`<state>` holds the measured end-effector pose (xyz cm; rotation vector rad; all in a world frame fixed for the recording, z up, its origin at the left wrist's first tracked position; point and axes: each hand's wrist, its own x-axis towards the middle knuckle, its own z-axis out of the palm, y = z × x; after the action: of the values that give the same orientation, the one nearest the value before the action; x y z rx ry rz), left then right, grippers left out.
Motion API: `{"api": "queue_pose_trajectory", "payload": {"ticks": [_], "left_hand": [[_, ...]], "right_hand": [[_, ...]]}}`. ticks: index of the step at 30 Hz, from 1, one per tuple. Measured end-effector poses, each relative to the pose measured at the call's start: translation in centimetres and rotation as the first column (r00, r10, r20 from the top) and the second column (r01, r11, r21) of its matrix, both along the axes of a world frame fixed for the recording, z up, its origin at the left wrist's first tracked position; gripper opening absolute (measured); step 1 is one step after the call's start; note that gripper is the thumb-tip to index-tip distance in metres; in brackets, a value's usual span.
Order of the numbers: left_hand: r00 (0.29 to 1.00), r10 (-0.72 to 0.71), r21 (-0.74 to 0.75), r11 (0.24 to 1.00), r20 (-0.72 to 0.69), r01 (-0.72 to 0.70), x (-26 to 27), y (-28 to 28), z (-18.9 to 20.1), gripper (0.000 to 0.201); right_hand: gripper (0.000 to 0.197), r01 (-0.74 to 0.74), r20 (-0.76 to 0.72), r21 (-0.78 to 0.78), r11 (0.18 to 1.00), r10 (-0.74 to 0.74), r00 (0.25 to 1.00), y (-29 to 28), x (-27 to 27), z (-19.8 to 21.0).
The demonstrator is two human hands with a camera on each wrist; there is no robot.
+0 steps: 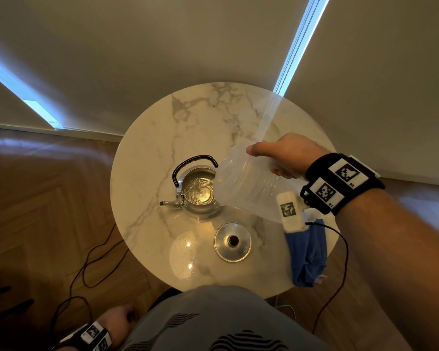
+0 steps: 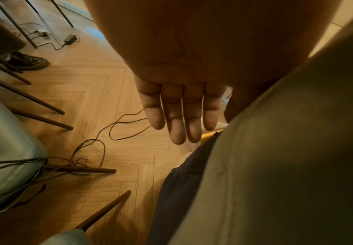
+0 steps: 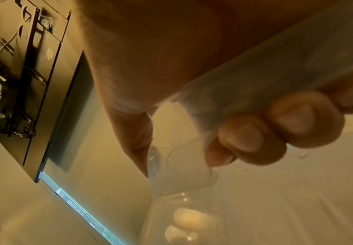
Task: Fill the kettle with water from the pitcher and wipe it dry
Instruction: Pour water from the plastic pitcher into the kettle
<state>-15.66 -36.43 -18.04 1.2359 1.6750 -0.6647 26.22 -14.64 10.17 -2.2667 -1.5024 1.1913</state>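
Observation:
A silver kettle (image 1: 197,196) with a black handle stands lidless on the round marble table (image 1: 147,153), its spout pointing left. Water bubbles inside it. My right hand (image 1: 281,158) grips the handle of a clear plastic pitcher (image 1: 246,183), tipped steeply with its lip over the kettle's mouth. In the right wrist view my fingers (image 3: 276,126) curl round the pitcher handle (image 3: 255,69). The kettle lid (image 1: 233,241) lies on the table in front of the kettle. A blue cloth (image 1: 307,257) lies at the table's right edge. My left hand (image 2: 179,112) hangs beside my hip, fingers straight, empty.
A wet patch (image 1: 185,254) glistens on the table left of the lid. Cables (image 1: 91,269) trail over the wooden floor on the left. Chair legs (image 2: 51,122) and another person's shoe (image 2: 27,60) stand off to my left.

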Motion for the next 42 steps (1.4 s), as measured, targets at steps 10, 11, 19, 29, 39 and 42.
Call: {"api": "queue_pose_trajectory", "payload": {"ticks": [10, 11, 19, 29, 39, 42], "left_hand": [[0.998, -0.052, -0.001, 0.999, 0.030, 0.052, 0.2, 0.5, 0.5, 0.035], [0.998, -0.046, -0.004, 0.999, 0.032, 0.047, 0.3, 0.5, 0.5, 0.035], [0.997, -0.060, -0.010, 0.998, 0.042, 0.061, 0.5, 0.6, 0.8, 0.023], [0.994, -0.104, -0.032, 0.994, 0.045, 0.105, 0.0, 0.5, 0.5, 0.036], [0.994, -0.113, -0.043, 0.993, -0.004, 0.113, 0.3, 0.9, -0.1, 0.038], [0.996, -0.083, -0.024, 0.996, -0.017, 0.083, 0.3, 1.1, -0.2, 0.040]], "right_hand": [[0.061, -0.024, 0.032, -0.014, 1.000, 0.025, 0.999, 0.0, 0.0, 0.2], [0.062, -0.027, 0.033, -0.015, 1.000, 0.028, 0.999, 0.0, -0.1, 0.3], [0.061, -0.025, 0.038, -0.017, 1.000, 0.025, 0.999, 0.2, -0.3, 0.4], [0.059, -0.044, 0.061, -0.028, 0.999, 0.045, 0.997, 0.5, -0.3, 0.7], [0.062, -0.045, 0.040, -0.038, 0.998, 0.046, 0.998, 0.6, -0.3, 0.3], [0.062, -0.052, 0.047, -0.043, 0.998, 0.054, 0.997, 0.6, -0.3, 0.3]]}}
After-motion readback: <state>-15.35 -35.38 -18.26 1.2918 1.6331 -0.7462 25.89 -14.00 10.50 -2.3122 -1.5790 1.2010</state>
